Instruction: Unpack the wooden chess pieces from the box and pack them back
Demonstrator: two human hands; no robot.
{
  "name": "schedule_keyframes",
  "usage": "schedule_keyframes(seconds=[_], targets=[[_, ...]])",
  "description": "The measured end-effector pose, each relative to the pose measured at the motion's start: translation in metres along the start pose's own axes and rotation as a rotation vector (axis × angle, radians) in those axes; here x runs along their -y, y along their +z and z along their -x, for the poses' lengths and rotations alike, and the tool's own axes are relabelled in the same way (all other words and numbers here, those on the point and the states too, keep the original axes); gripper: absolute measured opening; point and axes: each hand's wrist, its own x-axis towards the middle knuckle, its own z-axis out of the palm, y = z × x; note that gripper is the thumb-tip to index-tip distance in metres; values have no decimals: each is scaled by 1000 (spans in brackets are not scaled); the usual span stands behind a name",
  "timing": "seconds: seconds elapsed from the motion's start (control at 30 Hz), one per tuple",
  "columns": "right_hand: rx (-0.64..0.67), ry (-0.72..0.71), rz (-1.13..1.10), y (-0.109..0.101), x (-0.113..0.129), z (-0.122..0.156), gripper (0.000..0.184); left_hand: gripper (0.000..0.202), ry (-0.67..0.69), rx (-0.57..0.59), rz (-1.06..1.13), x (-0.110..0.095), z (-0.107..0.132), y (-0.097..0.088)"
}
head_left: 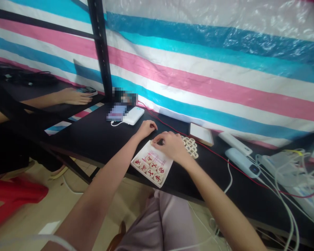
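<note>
A shallow white box (pixel 160 187) lies near the front edge of the black table, slightly turned. Round Chinese chess pieces (pixel 150 173) with red characters sit in its near part. Red lines mark the bare part of its floor. My right hand (pixel 172 144) is over the far right part of the box, thumb and fingers closed in a pinch; what they hold is hidden. Just beyond the box, my left hand (pixel 146 129) is low over the table with curled fingers, and its grasp cannot be made out. Dark-marked Chinese chess pieces (pixel 190 146) lie grouped right of my right hand.
A shallow box lid or tray (pixel 201 134) stands behind the pieces. A white power bank (pixel 135 115) is at back left. At right are a pale blue device (pixel 242 162) and tangled white cables (pixel 279 181). A red cable crosses the table. Another person's hand (pixel 74 96) rests at left.
</note>
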Motion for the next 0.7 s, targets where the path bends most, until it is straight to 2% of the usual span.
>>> schedule_keyframes(seconds=[0.1,0.23,0.37,0.47,0.7], targets=[[-64,128,-56,-7,-33,-20,26,24,17,16,-16,1,-1,0],[-68,157,-48,7,-57,-39,26,23,16,24,-18,4,-2,0],[-58,129,48,26,-56,-44,28,23,9,25,-24,7,-3,0],[-69,126,128,33,-54,-45,27,23,14,23,-31,7,-3,-1],[-72,150,95,27,-54,-43,27,23,8,29,-28,7,-4,-1]])
